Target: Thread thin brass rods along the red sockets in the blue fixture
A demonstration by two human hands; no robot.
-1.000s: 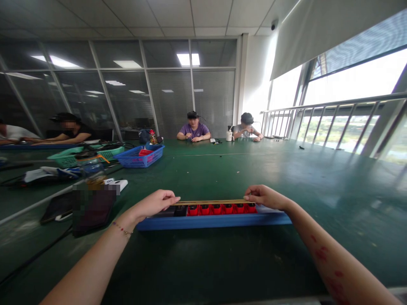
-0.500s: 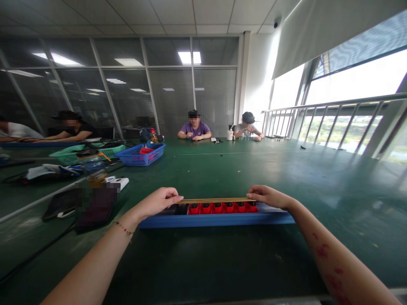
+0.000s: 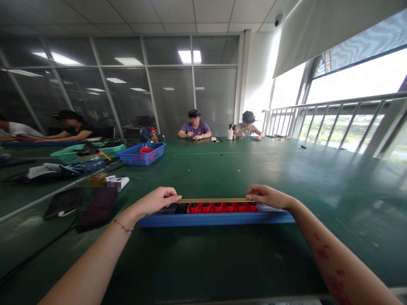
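Observation:
My left hand point(image 3: 162, 200) is closed in a pinch at the left end of some thin gold-coloured rods point(image 3: 216, 200). At their right end my right hand point(image 3: 265, 196) pinches with thumb and fingers. The rods lie side by side along the far edge of a long blue tray point(image 3: 216, 219), and my fingers hide both ends. Inside the tray stands a row of several red blocks point(image 3: 217, 208) with dark tops. A black block point(image 3: 181, 209) sits at the left of this row.
To the left are a dark flat case point(image 3: 97, 207), a jar point(image 3: 93, 167), a blue basket point(image 3: 140, 156) and a green basket point(image 3: 66, 154). A cable point(image 3: 38, 252) runs over the green table point(image 3: 210, 178). Across it sit two people; others work at far left.
My left fingertips have shifted very slightly left along the rods, and my right fingertips a touch left too. The tray and blocks have stayed in place.

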